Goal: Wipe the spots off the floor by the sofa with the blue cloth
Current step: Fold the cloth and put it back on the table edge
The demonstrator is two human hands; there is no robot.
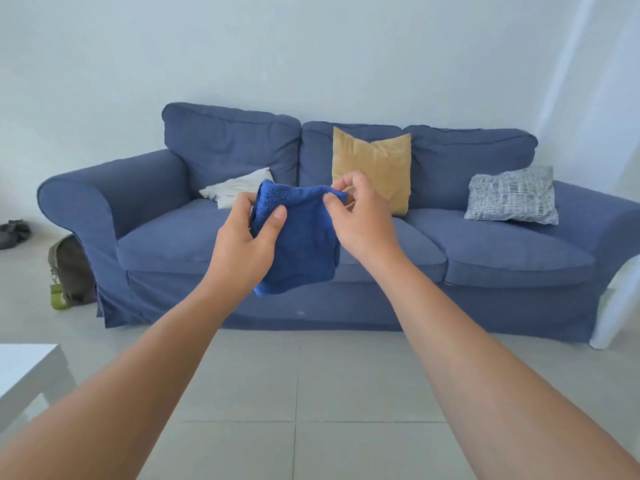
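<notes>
Blue terry cloth is held up in mid-air before the sofa, pinched at its top corners by the left hand and right hand, fingers closed on the fabric. No spots can be made out on the tiled floor. A firm, folded pad is best formed before kneeling.

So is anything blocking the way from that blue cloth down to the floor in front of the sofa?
Nothing visible. Both the left hand and right hand hold the blue cloth up in the air, and the tiled floor before the sofa lies bare below.
</notes>
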